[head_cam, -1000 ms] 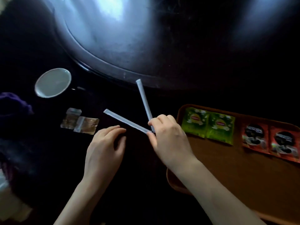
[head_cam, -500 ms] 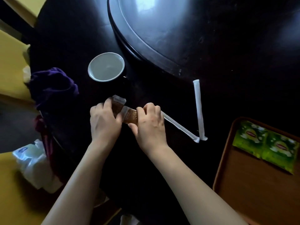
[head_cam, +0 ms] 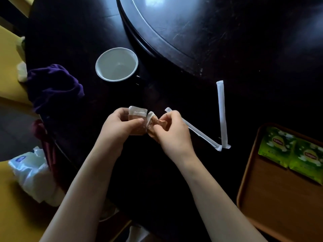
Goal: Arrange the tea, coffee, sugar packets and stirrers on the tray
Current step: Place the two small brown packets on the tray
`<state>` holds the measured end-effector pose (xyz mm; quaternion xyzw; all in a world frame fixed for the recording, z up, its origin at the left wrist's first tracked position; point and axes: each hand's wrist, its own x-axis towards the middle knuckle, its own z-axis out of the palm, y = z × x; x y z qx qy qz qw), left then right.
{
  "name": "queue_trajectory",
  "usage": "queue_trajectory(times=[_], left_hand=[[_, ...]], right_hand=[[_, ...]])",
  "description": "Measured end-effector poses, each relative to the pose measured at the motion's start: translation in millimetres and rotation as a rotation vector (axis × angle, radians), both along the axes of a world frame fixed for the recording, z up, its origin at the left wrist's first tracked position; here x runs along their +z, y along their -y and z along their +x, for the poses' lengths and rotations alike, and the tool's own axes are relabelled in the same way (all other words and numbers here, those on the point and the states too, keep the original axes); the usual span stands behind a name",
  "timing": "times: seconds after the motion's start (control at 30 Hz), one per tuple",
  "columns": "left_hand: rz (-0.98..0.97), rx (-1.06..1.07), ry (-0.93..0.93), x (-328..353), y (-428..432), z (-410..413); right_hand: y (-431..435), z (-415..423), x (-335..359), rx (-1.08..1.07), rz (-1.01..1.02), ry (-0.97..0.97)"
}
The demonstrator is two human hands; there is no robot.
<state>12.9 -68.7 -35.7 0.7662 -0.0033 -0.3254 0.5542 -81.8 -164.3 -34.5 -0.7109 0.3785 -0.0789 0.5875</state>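
Note:
My left hand (head_cam: 120, 124) pinches one brown sugar packet (head_cam: 137, 114) with a white top edge, lifted off the dark table. My right hand (head_cam: 172, 131) pinches a second brown sugar packet (head_cam: 154, 122) right beside it; the two packets touch. Two white paper-wrapped stirrers lie on the table in a V: one stirrer (head_cam: 222, 114) runs nearly straight up, the other stirrer (head_cam: 202, 137) slants left under my right hand. The brown tray (head_cam: 272, 198) sits at the right edge with two green tea packets (head_cam: 293, 152) along its far side.
A white-lined mug (head_cam: 116, 64) stands beyond my hands. A raised round turntable (head_cam: 218, 32) fills the table's far part. A purple cloth (head_cam: 54, 86) lies at the table's left edge, with a white plastic bag (head_cam: 33, 173) below it on the yellow seat.
My right hand let go of the stirrers and both hands moved left to the sugar packets. The packets now sit raised between my fingers. The view shifted left.

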Motion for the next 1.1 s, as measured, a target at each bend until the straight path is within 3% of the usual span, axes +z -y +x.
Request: queue_trajectory(times=[0.23, 0.43, 0.67, 0.83, 1.1], left_hand=[[-0.262, -0.021, -0.267, 13.1, 18.7, -51.8], [-0.345, -0.188, -0.304, 20.2, 52.8, -100.3], [-0.250, -0.318, -0.307, 16.0, 80.7, -138.9], [-0.245, -0.302, -0.347, 13.1, 91.0, -151.7], [-0.250, -0.310, -0.372, 10.5, 101.7, -156.8]], right_hand=[[14.2, -58.1, 14.6, -0.334, 0.385, 0.177], [32.6, -113.1, 26.7, -0.356, 0.062, 0.059], [58.5, -200.1, 18.5, -0.621, -0.027, -0.120], [52.5, -228.8, 6.6, -0.593, 0.022, -0.167], [39.3, -221.7, -4.7, -0.601, -0.168, -0.301]])
